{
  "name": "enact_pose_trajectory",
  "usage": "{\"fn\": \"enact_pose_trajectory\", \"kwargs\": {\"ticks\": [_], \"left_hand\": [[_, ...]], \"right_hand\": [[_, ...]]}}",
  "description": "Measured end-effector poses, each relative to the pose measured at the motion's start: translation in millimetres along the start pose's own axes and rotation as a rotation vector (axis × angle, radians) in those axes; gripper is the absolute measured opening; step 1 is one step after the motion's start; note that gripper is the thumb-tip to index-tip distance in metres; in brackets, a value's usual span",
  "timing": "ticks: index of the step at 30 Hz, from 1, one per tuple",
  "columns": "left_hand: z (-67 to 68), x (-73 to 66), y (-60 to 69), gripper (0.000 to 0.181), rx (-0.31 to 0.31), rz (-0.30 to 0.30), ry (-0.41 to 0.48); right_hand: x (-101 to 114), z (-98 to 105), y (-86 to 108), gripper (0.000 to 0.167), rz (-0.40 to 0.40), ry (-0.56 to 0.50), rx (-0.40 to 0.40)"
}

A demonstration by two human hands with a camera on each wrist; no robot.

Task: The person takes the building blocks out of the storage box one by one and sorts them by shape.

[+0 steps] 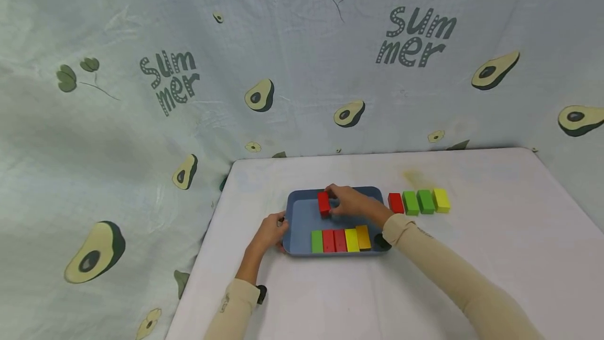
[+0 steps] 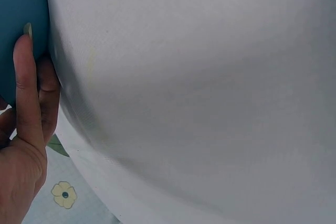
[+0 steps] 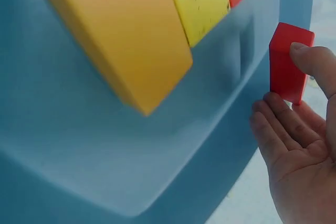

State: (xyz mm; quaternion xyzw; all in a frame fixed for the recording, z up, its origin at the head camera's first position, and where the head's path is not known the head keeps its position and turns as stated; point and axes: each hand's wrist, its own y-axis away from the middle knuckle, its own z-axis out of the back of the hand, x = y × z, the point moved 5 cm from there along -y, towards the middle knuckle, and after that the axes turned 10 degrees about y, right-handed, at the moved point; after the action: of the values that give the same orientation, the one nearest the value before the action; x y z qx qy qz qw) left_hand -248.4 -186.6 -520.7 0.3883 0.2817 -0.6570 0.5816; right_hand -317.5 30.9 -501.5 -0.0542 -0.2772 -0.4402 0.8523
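A blue-grey tray [image 1: 298, 224] lies on the white-covered table. My right hand [image 1: 351, 201] reaches over its far side and pinches a red block [image 1: 323, 204] between thumb and fingertips; the right wrist view shows this red block [image 3: 290, 66] held upright near the tray's rim. At the tray's left edge, my left hand [image 1: 271, 232] holds the rim, one finger [image 2: 27, 87] lying straight along the outer wall. Inside the near side stands a row: a green block [image 1: 317, 242], two red blocks [image 1: 334, 241], a yellow block [image 1: 352, 240] and an orange block [image 1: 363, 237].
Right of the tray, a loose row stands on the table [image 1: 424, 266]: a red block [image 1: 396, 203], two green blocks [image 1: 418, 202] and a yellow block [image 1: 441, 200]. A patterned cloth [image 1: 302, 67] hangs behind the table and along its left side.
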Motion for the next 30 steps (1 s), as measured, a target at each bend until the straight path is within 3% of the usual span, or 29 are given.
{"fn": "enact_pose_trajectory", "kwargs": {"ticks": [16,25,30], "left_hand": [[1.2,1.4,-1.0,0.045,-0.010,-0.009,-0.012],[-0.6,3.1,-0.8,0.047,0.015,0.043,0.058],[0.5,-1.1,0.2,0.045,-0.007,0.013,0.009]], "right_hand": [[-20.2,23.4,21.9,0.059,0.035,0.003,0.032],[-27.4,28.6,29.5,0.060,0.004,0.031,0.046],[-31.0,31.0,32.5,0.059,-0.005,0.039,0.045]]}}
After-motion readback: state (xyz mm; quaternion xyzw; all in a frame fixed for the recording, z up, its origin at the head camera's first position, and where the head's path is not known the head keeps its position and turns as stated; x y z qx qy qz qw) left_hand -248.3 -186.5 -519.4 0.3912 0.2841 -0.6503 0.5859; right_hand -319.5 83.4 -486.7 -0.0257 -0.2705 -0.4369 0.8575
